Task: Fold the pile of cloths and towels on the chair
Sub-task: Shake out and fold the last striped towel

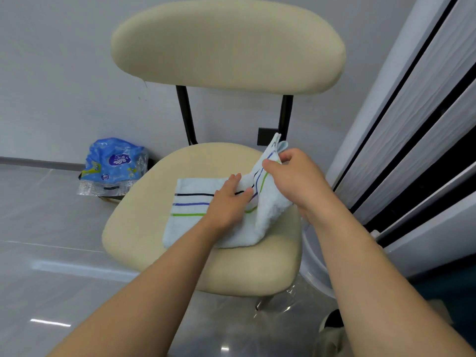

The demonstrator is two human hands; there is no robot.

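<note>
Both forearms (144,300) are reaching in from the bottom toward the chair (144,222). So the left hand (226,202) is lying flat, fingers straight, pressing down on the middle of the towel (190,204), which is sitting on the cream seat. Meanwhile the right hand (296,181) is pinching the towel's right end between thumb and curled fingers, holding that half up off the seat, tilted. It's showing black, blue and green stripes. Over on the floor (51,253), a blue plastic pack (113,163) is sitting left of the chair, by the wall (51,73).
</note>
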